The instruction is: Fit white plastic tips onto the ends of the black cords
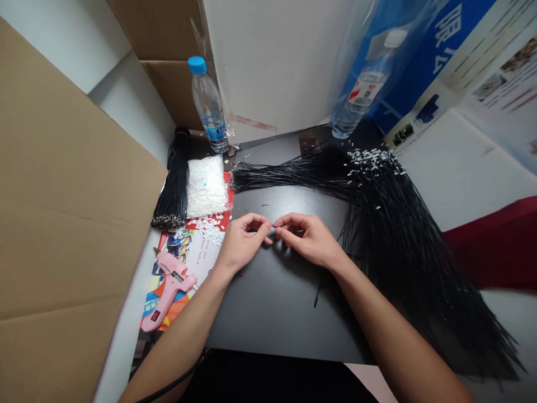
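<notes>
Okay, so the left hand (245, 240) and right hand (308, 239) are working close together mid-table, thumb and index tips of each pressing in on a tiny pale bit (273, 225), too small to tell exactly what. Open room is mostly toward the body: bare dark tabletop (285, 302) is running from under both wrists to the near edge, w/ a short black wire piece (316, 294) lying below the grip. Just right of the right hand, a big black wire bundle (390, 246) w/ white tags (371, 159) is spreading across the table and hanging over the right edge. Left of the grip, a printed sheet (188, 263) is carrying white scraps (210, 229) and a pink hot glue gun (170, 291). Further up-left, a bag of white bits (207, 187) and a second wire bundle (176, 182) are lying near a water bottle (208, 106). A cardboard sheet (71, 212) is standing upright along the left side, blocking moves that way.
</notes>
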`<action>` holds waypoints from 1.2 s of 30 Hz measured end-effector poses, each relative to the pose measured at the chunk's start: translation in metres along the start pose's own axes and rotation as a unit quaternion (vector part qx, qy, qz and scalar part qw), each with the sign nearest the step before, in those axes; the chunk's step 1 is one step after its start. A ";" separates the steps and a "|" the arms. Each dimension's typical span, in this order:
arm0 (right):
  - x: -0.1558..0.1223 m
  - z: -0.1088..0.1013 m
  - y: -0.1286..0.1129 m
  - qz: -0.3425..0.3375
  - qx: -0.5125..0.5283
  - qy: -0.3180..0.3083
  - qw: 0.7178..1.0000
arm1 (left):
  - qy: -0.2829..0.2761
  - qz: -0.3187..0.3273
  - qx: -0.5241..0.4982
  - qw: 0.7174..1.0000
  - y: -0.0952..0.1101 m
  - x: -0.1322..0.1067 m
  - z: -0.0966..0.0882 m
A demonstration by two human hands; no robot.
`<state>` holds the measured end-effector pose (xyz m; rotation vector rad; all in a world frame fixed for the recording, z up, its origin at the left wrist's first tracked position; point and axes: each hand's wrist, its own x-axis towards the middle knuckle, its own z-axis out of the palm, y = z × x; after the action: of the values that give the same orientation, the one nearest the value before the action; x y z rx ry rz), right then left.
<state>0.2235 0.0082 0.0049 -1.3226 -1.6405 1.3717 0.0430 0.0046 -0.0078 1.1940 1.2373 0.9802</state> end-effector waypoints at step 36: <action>0.002 0.002 -0.005 0.016 0.039 0.035 0.998 | -0.050 -0.010 -0.074 0.996 0.004 0.000 -0.002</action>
<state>0.2200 0.0099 0.0088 -1.3407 -1.5100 1.3774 0.0417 0.0054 -0.0041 1.1000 1.0757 0.9685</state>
